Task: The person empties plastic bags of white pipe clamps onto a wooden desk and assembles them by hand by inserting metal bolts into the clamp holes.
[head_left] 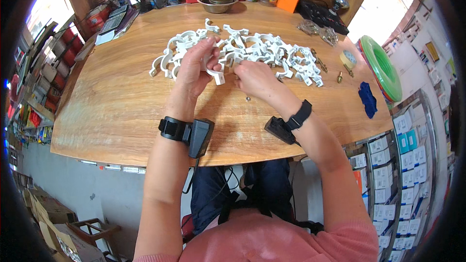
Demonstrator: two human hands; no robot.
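Head view, at table centre: the left hand [196, 65] grips a white plastic pipe clamp [217, 73], fingers curled narrowly round its curved band, the clamp's foot pointing down at about 5 o'clock from the palm.
Right hand: the right hand [255, 78] sits just beside the clamp at its 3 o'clock, fingers bent and drawn together at the clamp's foot; whether they pinch something small there I cannot tell.
Doing it well: as I judge it, the left hand should hold the band steady while the right fingertips work square to the foot, both kept low over the wood so a dropped part stays close.
Pile: a heap of white clamps [262, 51] lies at 12 o'clock, touching both hands' fingertips and crowding the working spot.
Loose bit: a small screw [248, 99] rests on the wooden table [121, 111] at 6 o'clock of the right hand.
Further off: brass fittings [318, 60] and a tape roll [347, 58] at 2 o'clock, a steel bowl [217, 1] at 12 o'clock, a green hose coil [383, 68] and a blue cloth [367, 98] at 3 o'clock.
Wrists: black strapped devices [194, 133] on both.
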